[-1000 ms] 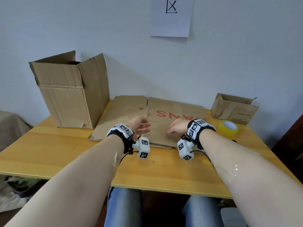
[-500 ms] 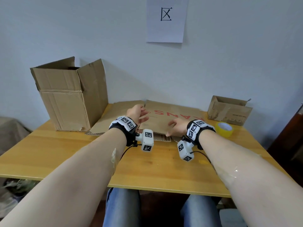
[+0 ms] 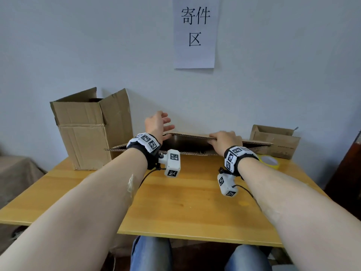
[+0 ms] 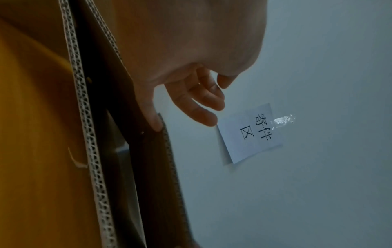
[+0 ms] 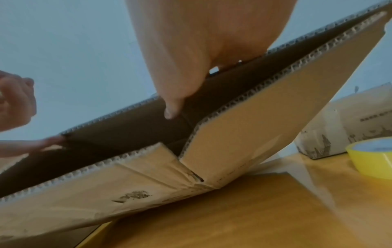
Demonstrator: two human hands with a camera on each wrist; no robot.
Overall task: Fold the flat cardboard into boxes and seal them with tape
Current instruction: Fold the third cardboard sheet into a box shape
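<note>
**Two hands part a flattened carton on a wooden table**

Two layers of the flattened carton (image 3: 187, 142) stand apart along its near edge, a dark gap showing between them, at the back of the wooden table (image 3: 185, 204) close to the wall. The near half of the tabletop lies bare in front of the forearms.

The right hand (image 3: 224, 140) grips the raised upper layer, fingers over its top edge and thumb (image 5: 172, 107) reaching into the gap. The left hand (image 3: 156, 124) has loose, spread fingers; only its thumb (image 4: 153, 117) rests against the cardboard edge, the other fingers free in the air. Brown corrugated board shows fluted edges, and the lower layer's flaps are split by a slit.

A tall open box (image 3: 89, 130) stands at the table's left rear, just beside the carton's left end. A small open box (image 3: 275, 140) sits at right rear, with a yellow tape roll (image 3: 270, 162) in front of it, near the right wrist. A paper sign (image 3: 194, 32) hangs on the wall above.
</note>
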